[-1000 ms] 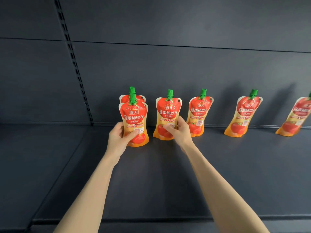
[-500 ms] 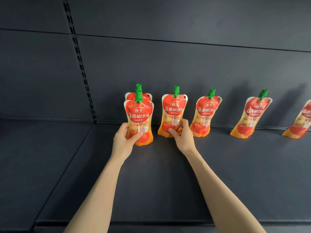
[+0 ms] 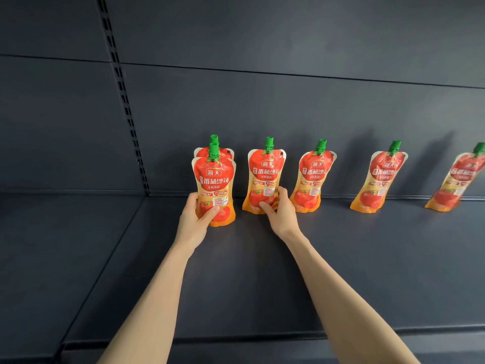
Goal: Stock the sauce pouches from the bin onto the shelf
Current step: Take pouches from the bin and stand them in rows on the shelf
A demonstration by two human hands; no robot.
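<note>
Several red and orange sauce pouches with green caps stand in a row along the back of the dark shelf (image 3: 262, 271). My left hand (image 3: 195, 219) grips the lower part of the front left pouch (image 3: 214, 185), which stands upright just in front of another pouch (image 3: 224, 153) mostly hidden behind it. My right hand (image 3: 280, 212) holds the base of the second pouch (image 3: 265, 177), thumb on its front. To the right stand a third pouch (image 3: 313, 177), a fourth pouch (image 3: 380, 179) and a blurred fifth pouch (image 3: 458, 179) at the frame's edge. The bin is out of view.
A slotted upright (image 3: 123, 101) runs down the dark back panel left of the pouches. A neighbouring shelf section (image 3: 52, 258) lies to the left. The shelf's front edge (image 3: 262, 337) runs below my forearms.
The view has shifted slightly. My right hand has slid lower on the second pouch, which now stands more upright. My left hand keeps its grip on the front left pouch.
</note>
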